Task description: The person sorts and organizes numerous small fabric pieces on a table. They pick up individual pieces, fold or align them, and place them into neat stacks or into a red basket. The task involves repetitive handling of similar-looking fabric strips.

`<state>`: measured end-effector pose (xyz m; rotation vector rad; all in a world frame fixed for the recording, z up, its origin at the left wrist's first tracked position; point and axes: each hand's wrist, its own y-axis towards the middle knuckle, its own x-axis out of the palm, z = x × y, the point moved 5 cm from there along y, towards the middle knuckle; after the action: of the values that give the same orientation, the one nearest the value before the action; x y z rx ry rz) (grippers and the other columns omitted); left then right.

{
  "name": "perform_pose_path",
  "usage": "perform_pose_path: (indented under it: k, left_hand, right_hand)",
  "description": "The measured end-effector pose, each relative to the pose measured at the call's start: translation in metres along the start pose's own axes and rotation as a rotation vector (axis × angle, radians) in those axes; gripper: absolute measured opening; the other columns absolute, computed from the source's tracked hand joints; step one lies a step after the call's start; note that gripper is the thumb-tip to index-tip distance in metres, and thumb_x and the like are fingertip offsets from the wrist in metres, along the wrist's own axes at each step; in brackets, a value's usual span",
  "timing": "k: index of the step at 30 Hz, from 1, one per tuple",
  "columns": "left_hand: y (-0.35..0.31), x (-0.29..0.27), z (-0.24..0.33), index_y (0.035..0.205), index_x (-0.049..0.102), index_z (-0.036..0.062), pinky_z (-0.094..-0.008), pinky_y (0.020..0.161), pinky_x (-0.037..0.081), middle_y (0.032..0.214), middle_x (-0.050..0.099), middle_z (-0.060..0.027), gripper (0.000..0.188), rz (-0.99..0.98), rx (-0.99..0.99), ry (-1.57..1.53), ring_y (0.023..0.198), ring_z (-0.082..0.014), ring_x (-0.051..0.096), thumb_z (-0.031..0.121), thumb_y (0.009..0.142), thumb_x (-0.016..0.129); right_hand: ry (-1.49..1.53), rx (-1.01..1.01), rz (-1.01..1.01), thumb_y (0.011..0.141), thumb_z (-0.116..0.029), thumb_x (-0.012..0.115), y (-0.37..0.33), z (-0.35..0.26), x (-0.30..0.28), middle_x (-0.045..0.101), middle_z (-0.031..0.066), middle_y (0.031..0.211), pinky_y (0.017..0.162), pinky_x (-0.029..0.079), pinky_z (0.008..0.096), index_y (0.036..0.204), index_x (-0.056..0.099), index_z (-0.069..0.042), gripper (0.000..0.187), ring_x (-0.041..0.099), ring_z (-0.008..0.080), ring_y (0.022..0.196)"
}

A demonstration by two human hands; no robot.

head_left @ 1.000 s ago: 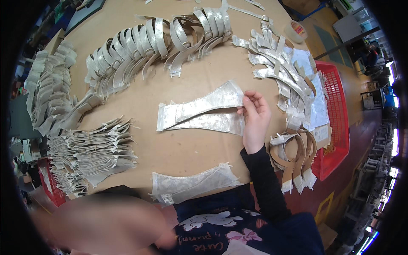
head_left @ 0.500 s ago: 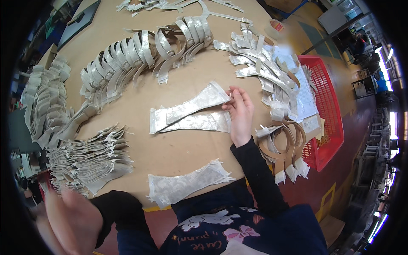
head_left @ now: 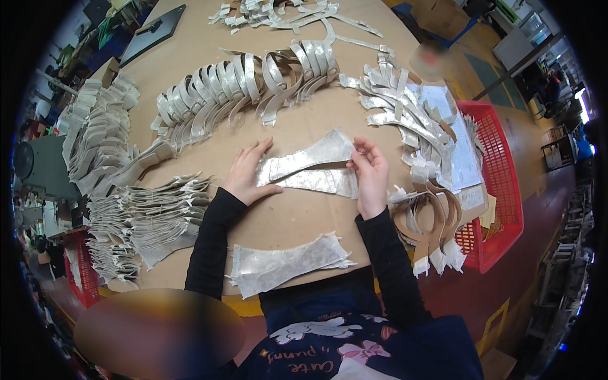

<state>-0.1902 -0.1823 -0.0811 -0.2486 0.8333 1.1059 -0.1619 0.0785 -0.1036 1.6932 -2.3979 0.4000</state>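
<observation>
Two silver flared strap pieces, wide at the ends and narrow in the middle, lie partly crossed at mid-table. My right hand point(head_left: 372, 180) pinches the right end of the upper silver strap piece point(head_left: 310, 157), which is lifted a little off the lower silver strap piece point(head_left: 323, 182). At their left ends rests my left hand point(head_left: 248, 174), thumb and fingers spread, pressing there without gripping. Closer to me, a small stack of similar silver pieces point(head_left: 288, 261) lies at the table's front edge.
Bundled grey-silver pieces point(head_left: 164, 218) sit at left, with another row point(head_left: 101, 136) behind. Curled silver straps with buckles point(head_left: 209, 88) stretch across the back. More silver straps point(head_left: 405, 107) and looped brown-backed straps point(head_left: 430, 218) lie at right, beside a red basket point(head_left: 506, 190).
My left hand has come from the lower left onto the left end of the two strap pieces. The right hand keeps its pinch on the upper piece. The whole view has shifted slightly.
</observation>
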Motion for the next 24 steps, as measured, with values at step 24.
perform_pose_path:
  k: [24]
  left_hand:
    - [-0.022,-0.007,-0.006,0.153,0.031,0.0153,-0.0382,0.106,0.041,0.13,0.059,-0.0095,0.102,-0.061,0.026,-0.28,0.124,-0.0255,0.053,-0.003,0.066,0.079]
  right_hand:
    - [-0.772,-0.404,-0.219,0.089,-0.01,0.065,-0.048,-0.013,0.015,0.056,0.0198,0.127,0.104,0.041,0.0398,0.133,0.054,-0.003,0.045,0.051,0.0323,0.124]
